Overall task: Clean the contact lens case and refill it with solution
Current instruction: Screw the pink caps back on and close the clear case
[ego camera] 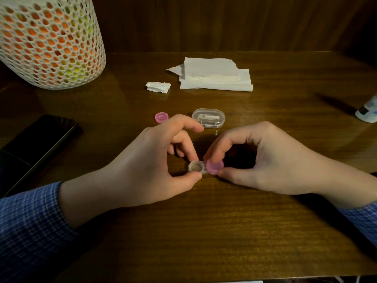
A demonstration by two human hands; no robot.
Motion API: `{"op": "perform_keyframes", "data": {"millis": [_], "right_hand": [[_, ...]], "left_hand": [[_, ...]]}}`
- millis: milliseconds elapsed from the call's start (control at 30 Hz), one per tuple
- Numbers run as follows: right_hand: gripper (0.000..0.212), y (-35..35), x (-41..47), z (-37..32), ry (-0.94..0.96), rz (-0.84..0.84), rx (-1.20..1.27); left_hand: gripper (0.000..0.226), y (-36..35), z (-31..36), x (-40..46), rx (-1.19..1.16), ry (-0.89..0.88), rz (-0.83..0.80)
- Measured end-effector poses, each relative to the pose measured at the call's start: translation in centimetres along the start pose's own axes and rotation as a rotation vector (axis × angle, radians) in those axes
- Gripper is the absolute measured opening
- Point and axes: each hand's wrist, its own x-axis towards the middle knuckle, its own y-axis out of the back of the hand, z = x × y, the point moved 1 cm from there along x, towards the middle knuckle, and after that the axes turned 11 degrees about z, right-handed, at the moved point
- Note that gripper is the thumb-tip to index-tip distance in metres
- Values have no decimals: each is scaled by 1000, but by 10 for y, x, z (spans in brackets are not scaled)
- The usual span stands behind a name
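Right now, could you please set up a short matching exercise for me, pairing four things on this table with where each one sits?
Things:
1. loose pink cap
2. phone
3. bottle
4. stack of tissues

Places:
A. at the right edge of the view
B. far side of the table, beyond the clear box
C. near the left edge, left of the left hand
D. just left of the clear box

Pairs: 1-D, 2-C, 3-A, 4-B
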Motion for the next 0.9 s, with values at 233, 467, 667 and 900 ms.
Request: {"op": "perform_keyframes", "data": {"millis": [233, 467, 667, 900], "right_hand": [[14, -6, 0, 0, 41, 81, -58], [11, -4, -1, -1, 129, 76, -66], [14, -6, 0, -4, 127, 111, -119], [8, -2, 1, -2, 173, 37, -97]], "left_hand": [[69, 0, 0, 1, 11, 6, 0], [70, -1, -1, 0, 12, 9, -2], [68, 0, 0, 0, 15, 5, -5], [69, 0, 1, 1, 0, 15, -7]]}}
